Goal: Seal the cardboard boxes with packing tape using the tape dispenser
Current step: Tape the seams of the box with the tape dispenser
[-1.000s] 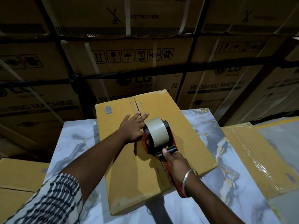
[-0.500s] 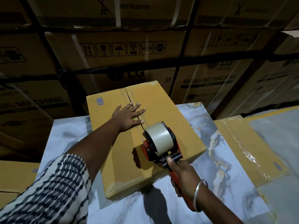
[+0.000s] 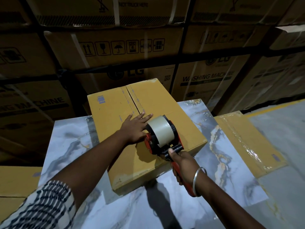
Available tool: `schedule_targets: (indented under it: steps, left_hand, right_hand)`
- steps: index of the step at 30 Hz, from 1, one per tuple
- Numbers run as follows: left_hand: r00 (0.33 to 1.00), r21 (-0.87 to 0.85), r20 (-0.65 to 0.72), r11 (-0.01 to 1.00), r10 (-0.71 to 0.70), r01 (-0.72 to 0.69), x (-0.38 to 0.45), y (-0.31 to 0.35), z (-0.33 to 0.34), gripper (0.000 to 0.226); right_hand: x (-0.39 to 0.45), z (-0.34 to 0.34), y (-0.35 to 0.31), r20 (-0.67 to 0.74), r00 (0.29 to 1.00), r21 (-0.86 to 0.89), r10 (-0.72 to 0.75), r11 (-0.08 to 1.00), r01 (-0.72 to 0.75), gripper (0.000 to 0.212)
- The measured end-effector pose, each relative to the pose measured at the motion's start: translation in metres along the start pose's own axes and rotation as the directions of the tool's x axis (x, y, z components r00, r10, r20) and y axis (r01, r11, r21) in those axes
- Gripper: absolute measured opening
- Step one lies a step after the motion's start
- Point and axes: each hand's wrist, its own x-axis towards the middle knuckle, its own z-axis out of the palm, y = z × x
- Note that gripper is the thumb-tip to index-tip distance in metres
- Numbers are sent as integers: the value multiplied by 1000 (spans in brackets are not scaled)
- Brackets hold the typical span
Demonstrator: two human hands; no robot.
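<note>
Cardboard box point(image 3: 165, 129) is sitting on the marble counter point(image 3: 222, 171), rotated a bit, with its centre seam point(image 3: 133, 103) running roughly from the 11 o'clock far edge toward the 5 o'clock near edge. Tape dispenser point(image 3: 162, 136) is sitting on the box top about midway along that seam line, roll up, handle trailing toward 5 o'clock, so the tool's long axis is lining up with the seam. Far stretch of seam at 11 o'clock from the roll is looking bare; can't tell whether the part under and behind the dispenser is carrying tape. Right hand point(image 3: 183, 164) is the nearer one to the tool: grip is closed around the red handle, thumb pressing up near the black roller bar. Left hand point(image 3: 136, 128) is lying flat, fingers spread, no grip on anything, palm pressing the flaps just at 9 o'clock of the roll, fingertips crossing the seam. My read: the next move is turning on direction along the seam, and the left hand is sitting right at the line of travel if the run is going toward 11 o'clock, so it needs clearing first. A second box point(image 3: 250, 142), glossy with tape, is lying at 3 o'clock, apart from this one.
</note>
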Motion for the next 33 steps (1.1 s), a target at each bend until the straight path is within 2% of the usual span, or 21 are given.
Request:
schedule_targets:
  steps: [3, 7, 9, 12, 14, 15, 17, 19, 22, 26, 29, 33]
  left_hand:
    - [1000, -16, 6, 1000, -7, 7, -2, 5, -5, 66]
    - [1000, -51, -15, 998, 19, -19, -10, 11, -11, 94]
    - [999, -62, -30, 998, 14, -16, -11, 11, -10, 97]
    - [998, -88, -57, 996, -28, 23, -17, 22, -8, 78]
    - [996, -86, -89, 996, 32, -40, -27, 41, -4, 57]
    - [994, -110, -81, 991, 73, -82, -33, 50, -1, 54]
    - [992, -148, -36, 981, 122, -126, -43, 61, 0, 69]
    - [992, -116, -17, 985, 124, -125, -42, 62, -1, 87]
    - [994, -103, -11, 989, 105, -106, -33, 57, -3, 94]
    - [997, -94, 4, 992, 80, -79, -19, 51, -4, 81]
    - [996, -71, 18, 994, 88, -86, -15, 48, -3, 54]
    - [995, -84, -29, 992, 91, -94, -15, 48, -1, 63]
  right_hand:
    - [-6, 0, 0, 3, 1000, -17, -17, 1000, 18, 43]
    - [-32, -12, 17, -16, 999, 32, -45, 998, 46, 40]
    - [-46, -19, 30, -31, 998, 11, -56, 998, 56, 45]
    - [-55, -22, 41, -51, 996, -8, -68, 998, 67, 49]
    - [-55, -21, 43, -55, 996, -8, -76, 997, 75, 49]
    - [-55, -20, 42, -51, 996, -5, -80, 997, 80, 49]
    - [-53, -21, 44, -41, 995, -7, -87, 996, 87, 48]
    - [-51, -22, 45, -40, 995, -23, -91, 996, 90, 48]
    - [-44, -24, 43, -43, 994, -30, -103, 994, 102, 47]
    - [-26, -31, 41, -37, 990, -13, -138, 990, 137, 45]
    - [-23, -37, 55, -38, 980, -11, -195, 981, 194, 46]
    - [-24, -45, 84, -43, 957, -3, -286, 958, 287, 64]
